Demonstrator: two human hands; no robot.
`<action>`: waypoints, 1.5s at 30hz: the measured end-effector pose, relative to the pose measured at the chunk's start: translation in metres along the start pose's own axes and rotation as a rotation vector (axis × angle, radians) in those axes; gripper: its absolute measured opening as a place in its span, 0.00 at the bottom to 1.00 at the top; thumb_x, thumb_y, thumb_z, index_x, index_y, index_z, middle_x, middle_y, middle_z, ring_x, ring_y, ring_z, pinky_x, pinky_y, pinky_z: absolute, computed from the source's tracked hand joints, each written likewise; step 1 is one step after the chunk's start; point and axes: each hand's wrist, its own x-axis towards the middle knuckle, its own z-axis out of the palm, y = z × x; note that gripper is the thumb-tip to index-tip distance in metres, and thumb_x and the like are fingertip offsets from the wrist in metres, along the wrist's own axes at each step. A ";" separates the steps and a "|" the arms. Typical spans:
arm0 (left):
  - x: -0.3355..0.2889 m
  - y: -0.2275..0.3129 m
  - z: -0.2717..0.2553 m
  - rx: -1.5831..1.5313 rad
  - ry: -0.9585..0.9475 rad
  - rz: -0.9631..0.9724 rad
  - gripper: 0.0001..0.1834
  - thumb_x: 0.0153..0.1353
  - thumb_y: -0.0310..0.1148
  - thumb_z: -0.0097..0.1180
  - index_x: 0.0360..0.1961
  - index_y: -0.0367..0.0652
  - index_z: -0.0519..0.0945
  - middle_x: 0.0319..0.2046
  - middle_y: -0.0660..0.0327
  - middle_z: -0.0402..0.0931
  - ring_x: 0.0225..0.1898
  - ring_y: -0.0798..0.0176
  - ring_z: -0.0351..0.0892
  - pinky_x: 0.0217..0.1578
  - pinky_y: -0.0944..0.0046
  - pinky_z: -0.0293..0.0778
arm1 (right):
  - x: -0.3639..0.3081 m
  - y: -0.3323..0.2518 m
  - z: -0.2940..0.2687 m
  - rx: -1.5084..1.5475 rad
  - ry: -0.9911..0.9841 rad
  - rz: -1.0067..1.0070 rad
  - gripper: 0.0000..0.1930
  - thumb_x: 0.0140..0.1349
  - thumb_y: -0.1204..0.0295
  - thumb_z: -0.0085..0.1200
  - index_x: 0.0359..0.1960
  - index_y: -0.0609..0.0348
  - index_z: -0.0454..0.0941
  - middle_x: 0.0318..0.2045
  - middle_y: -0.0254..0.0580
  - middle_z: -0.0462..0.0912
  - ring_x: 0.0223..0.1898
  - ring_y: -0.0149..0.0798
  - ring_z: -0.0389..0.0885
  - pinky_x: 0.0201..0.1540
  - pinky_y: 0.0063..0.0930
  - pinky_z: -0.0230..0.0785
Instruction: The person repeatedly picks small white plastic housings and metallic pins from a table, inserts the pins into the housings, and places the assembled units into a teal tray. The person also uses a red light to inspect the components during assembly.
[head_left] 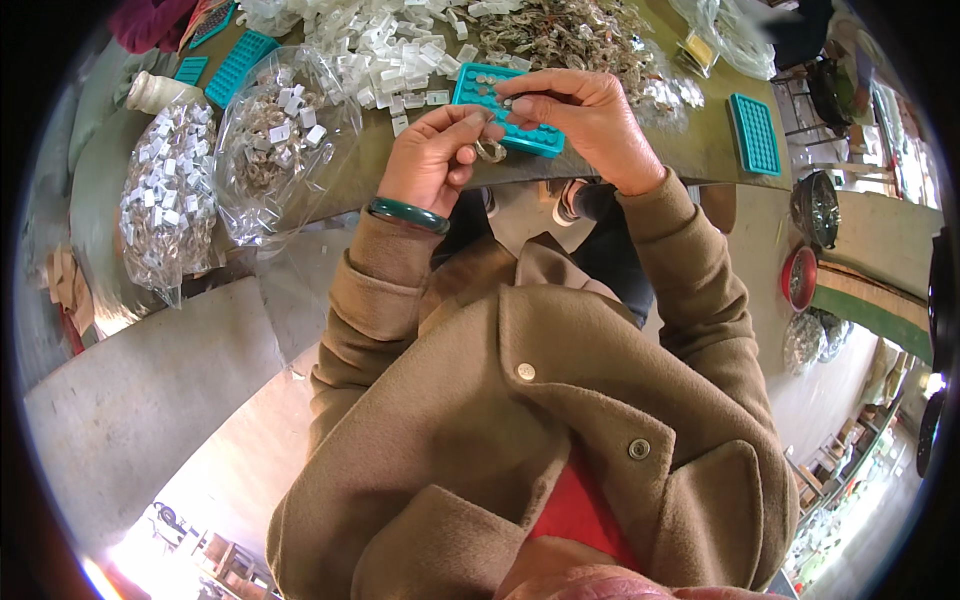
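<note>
Cluttered table (700, 155): left grip (435, 155) pinches curled translucent band (490, 151), right grip (592, 115) clamps small piece (508, 103); teal tray (540, 141) beneath. Slackened pinch could drop piece.

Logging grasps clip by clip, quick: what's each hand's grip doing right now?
Left hand: closed, holding a looped translucent strip.
Right hand: closed in a pinch above the teal tray, on a small piece too tiny to identify.

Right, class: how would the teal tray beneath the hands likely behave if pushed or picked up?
The teal tray probably feels stiff, since it keeps a neat rectangular outline. Lying low and flat, it would likely slide rather than tip. The small round pieces on it look loose, so tilting might spill them.
</note>
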 end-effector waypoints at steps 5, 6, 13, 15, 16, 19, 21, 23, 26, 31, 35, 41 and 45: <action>-0.010 -0.012 0.001 -0.098 -0.171 -0.070 0.06 0.70 0.34 0.52 0.35 0.47 0.73 0.23 0.72 0.68 0.17 0.83 0.60 0.13 0.80 0.55 | -0.018 0.004 0.005 0.258 0.042 0.099 0.11 0.64 0.76 0.56 0.46 0.64 0.82 0.38 0.37 0.85 0.39 0.28 0.81 0.42 0.25 0.76; -0.012 -0.015 0.002 -0.023 -0.118 -0.082 0.07 0.69 0.35 0.52 0.33 0.48 0.71 0.20 0.73 0.64 0.15 0.83 0.58 0.12 0.79 0.53 | -0.027 0.000 0.000 0.224 0.007 0.102 0.11 0.63 0.77 0.57 0.46 0.63 0.83 0.37 0.37 0.85 0.39 0.29 0.81 0.42 0.24 0.75; -0.013 -0.018 0.002 -0.133 -0.240 -0.245 0.09 0.68 0.34 0.53 0.30 0.49 0.69 0.13 0.76 0.57 0.08 0.80 0.50 0.08 0.77 0.51 | -0.039 -0.011 -0.010 -0.292 -0.043 -0.298 0.14 0.53 0.79 0.63 0.43 0.60 0.83 0.37 0.48 0.85 0.39 0.44 0.84 0.44 0.33 0.75; -0.013 -0.021 0.003 -0.118 -0.266 -0.209 0.06 0.69 0.33 0.51 0.39 0.42 0.72 0.12 0.75 0.56 0.09 0.80 0.52 0.08 0.77 0.52 | -0.043 -0.012 -0.014 -0.520 -0.064 -0.451 0.15 0.53 0.78 0.62 0.44 0.58 0.83 0.38 0.49 0.85 0.39 0.46 0.84 0.42 0.35 0.75; -0.014 -0.023 0.005 -0.067 -0.228 -0.184 0.06 0.68 0.33 0.51 0.39 0.42 0.72 0.12 0.75 0.56 0.09 0.80 0.52 0.08 0.77 0.52 | -0.046 -0.011 -0.013 -0.568 0.012 -0.478 0.13 0.54 0.77 0.62 0.42 0.58 0.82 0.36 0.48 0.84 0.38 0.47 0.84 0.41 0.36 0.76; -0.016 -0.030 0.015 0.047 -0.063 -0.015 0.03 0.67 0.30 0.53 0.37 0.42 0.74 0.13 0.74 0.60 0.10 0.81 0.53 0.09 0.78 0.52 | -0.053 -0.004 0.003 -0.489 0.320 -0.406 0.09 0.56 0.75 0.63 0.38 0.60 0.81 0.30 0.45 0.83 0.31 0.43 0.83 0.34 0.34 0.75; -0.019 -0.036 0.024 0.116 -0.001 0.151 0.03 0.65 0.29 0.55 0.35 0.42 0.77 0.15 0.73 0.64 0.11 0.82 0.54 0.10 0.79 0.52 | -0.054 0.002 0.011 -0.260 0.367 -0.210 0.08 0.58 0.74 0.63 0.37 0.61 0.80 0.28 0.40 0.82 0.28 0.36 0.80 0.30 0.29 0.73; -0.021 -0.043 0.030 0.255 0.055 0.272 0.03 0.65 0.28 0.55 0.34 0.41 0.77 0.17 0.74 0.65 0.14 0.82 0.58 0.13 0.79 0.55 | -0.052 0.009 0.017 0.061 0.235 0.146 0.08 0.61 0.73 0.63 0.38 0.62 0.78 0.29 0.34 0.81 0.27 0.25 0.77 0.29 0.22 0.70; -0.021 -0.050 0.029 0.423 0.046 0.469 0.02 0.65 0.26 0.54 0.34 0.39 0.77 0.20 0.72 0.69 0.18 0.82 0.62 0.18 0.78 0.60 | -0.050 0.017 0.026 0.413 0.231 0.160 0.06 0.62 0.72 0.62 0.34 0.60 0.79 0.26 0.28 0.78 0.24 0.21 0.72 0.25 0.17 0.66; -0.021 -0.054 0.020 0.638 0.071 0.668 0.02 0.64 0.23 0.54 0.37 0.37 0.78 0.25 0.72 0.73 0.23 0.83 0.64 0.21 0.79 0.60 | -0.050 0.023 0.029 0.653 0.188 0.256 0.03 0.61 0.73 0.62 0.33 0.56 0.80 0.26 0.28 0.79 0.24 0.22 0.73 0.26 0.17 0.66; -0.019 -0.048 0.017 0.672 0.060 0.653 0.02 0.63 0.24 0.58 0.36 0.40 0.79 0.26 0.73 0.74 0.24 0.83 0.64 0.22 0.80 0.58 | -0.054 0.024 0.030 0.718 0.171 0.274 0.04 0.61 0.75 0.62 0.32 0.56 0.78 0.25 0.28 0.77 0.24 0.23 0.72 0.25 0.18 0.66; -0.021 -0.042 0.008 0.283 0.089 0.233 0.03 0.62 0.28 0.60 0.35 0.43 0.78 0.23 0.74 0.72 0.17 0.83 0.58 0.16 0.79 0.53 | -0.051 0.026 0.039 0.715 0.211 0.252 0.05 0.63 0.75 0.60 0.34 0.54 0.75 0.26 0.28 0.77 0.25 0.25 0.75 0.26 0.20 0.70; -0.027 -0.045 0.002 0.336 0.102 0.182 0.06 0.63 0.29 0.60 0.40 0.42 0.79 0.24 0.73 0.73 0.18 0.82 0.60 0.17 0.80 0.54 | -0.052 0.025 0.038 0.856 0.249 0.322 0.06 0.64 0.76 0.58 0.36 0.55 0.72 0.28 0.32 0.78 0.30 0.30 0.83 0.29 0.25 0.79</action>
